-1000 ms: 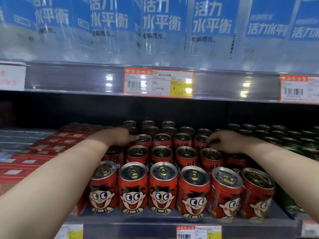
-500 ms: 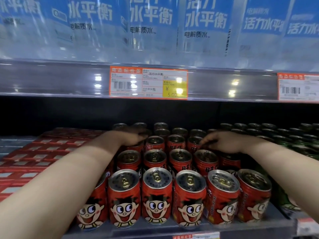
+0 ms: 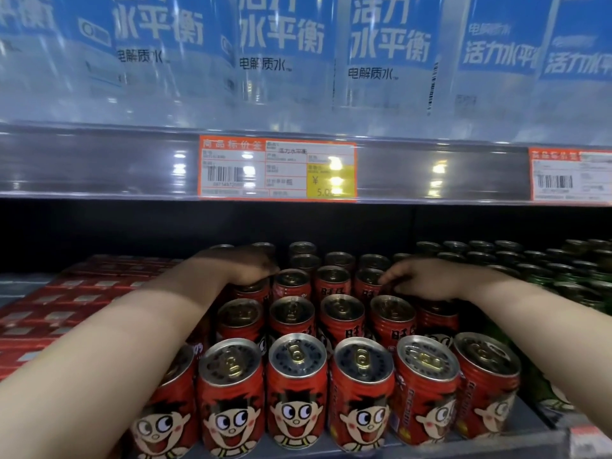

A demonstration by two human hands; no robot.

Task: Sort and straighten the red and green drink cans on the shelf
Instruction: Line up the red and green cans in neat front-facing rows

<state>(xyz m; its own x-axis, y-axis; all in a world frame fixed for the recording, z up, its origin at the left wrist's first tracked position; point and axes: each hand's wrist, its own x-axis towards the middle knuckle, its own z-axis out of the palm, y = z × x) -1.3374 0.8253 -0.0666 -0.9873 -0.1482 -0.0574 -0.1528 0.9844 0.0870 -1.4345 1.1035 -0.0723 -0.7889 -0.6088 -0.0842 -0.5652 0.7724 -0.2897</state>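
Note:
Red drink cans (image 3: 296,385) with a cartoon face stand in several rows on the lower shelf (image 3: 516,438). Dark green cans (image 3: 563,270) fill the rows to their right. My left hand (image 3: 245,266) reaches deep into the shelf, its fingers curled down over the top of a red can (image 3: 253,290) in the left column. My right hand (image 3: 420,279) lies over a red can (image 3: 437,318) in the right column, fingers bent around its top. Both forearms cross above the front rows and hide parts of the outer cans.
Flat red cartons (image 3: 49,303) are stacked left of the cans. Close overhead runs the upper shelf edge with an orange price label (image 3: 278,170). Blue-labelled water bottles (image 3: 288,44) stand above it. Another price label (image 3: 569,175) is at the right.
The view has moved nearer to the cans. My left hand has slid back and right and curled over a can top; my right hand stays on the right column.

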